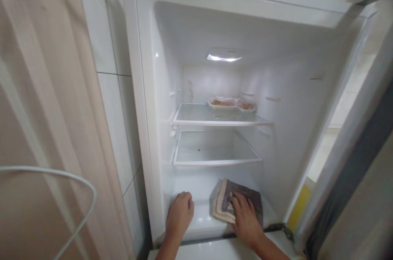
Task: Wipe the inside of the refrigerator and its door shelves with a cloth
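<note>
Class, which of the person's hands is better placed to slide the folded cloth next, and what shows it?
The right hand, I'd judge: it lies on top of the folded cloth, while the left hand is apart from it, nearer the fridge's left wall.

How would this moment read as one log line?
Right hand: on folded cloth; Cloth: on fridge floor; Left hand: curled, grip unclear; Upper shelf: two food trays
</note>
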Tool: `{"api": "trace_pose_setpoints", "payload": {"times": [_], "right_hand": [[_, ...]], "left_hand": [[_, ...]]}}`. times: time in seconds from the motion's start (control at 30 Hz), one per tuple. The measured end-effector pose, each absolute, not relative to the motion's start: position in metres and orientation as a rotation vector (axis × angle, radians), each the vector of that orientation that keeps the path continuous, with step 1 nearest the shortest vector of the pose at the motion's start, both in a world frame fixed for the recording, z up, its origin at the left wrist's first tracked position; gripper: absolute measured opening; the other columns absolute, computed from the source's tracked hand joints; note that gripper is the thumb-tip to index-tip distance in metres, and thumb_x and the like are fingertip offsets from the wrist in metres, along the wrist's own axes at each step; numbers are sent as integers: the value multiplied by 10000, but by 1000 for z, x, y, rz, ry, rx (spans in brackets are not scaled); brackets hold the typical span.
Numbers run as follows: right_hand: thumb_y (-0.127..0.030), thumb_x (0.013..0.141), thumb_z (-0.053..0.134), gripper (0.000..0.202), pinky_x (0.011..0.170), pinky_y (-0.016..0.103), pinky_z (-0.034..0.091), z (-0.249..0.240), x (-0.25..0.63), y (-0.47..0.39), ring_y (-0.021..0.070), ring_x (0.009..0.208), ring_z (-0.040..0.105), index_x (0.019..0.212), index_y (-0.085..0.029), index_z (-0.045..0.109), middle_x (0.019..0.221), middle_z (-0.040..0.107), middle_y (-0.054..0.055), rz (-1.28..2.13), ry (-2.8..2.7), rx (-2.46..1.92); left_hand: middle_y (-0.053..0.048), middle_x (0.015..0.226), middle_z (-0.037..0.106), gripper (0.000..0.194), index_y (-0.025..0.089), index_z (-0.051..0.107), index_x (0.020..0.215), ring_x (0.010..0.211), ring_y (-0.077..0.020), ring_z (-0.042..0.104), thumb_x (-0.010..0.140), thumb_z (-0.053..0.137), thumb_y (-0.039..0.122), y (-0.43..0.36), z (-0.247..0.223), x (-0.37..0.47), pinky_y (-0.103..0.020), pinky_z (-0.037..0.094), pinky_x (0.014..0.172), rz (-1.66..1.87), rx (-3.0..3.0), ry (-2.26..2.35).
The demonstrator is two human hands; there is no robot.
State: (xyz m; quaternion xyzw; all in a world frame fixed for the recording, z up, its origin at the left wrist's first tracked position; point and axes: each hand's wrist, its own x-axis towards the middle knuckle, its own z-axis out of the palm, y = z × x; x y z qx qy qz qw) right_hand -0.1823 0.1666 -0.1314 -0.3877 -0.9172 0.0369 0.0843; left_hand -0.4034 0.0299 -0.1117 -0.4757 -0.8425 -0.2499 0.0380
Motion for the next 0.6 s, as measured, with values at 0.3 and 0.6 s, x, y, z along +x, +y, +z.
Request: {"api": "trace_pose_setpoints", "payload": {"times": [0.3, 0.6], "right_hand": [[-373, 917, 475, 558, 1134, 536, 354, -135, -234, 273, 354, 1430, 400, 1442, -188, 519, 1547, 474, 155, 37, -2524, -1350], [-154, 950, 327, 584, 1131, 652, 276, -121, -307, 256, 331, 1417, 417, 1514, -285, 399, 1526, 494, 160, 244, -2574, -1333]], "left_hand": [[-43, 863, 673, 281, 214, 605, 804, 871, -198, 630, 926, 362, 144, 32, -114, -404, -330, 424, 795, -726, -1472, -2579], [-52, 883, 685, 264, 218, 628, 860, 897, -210, 640, 922, 381, 147, 34, -121, -409, -346, 464, 824, -834, -1457, -2483]]}}
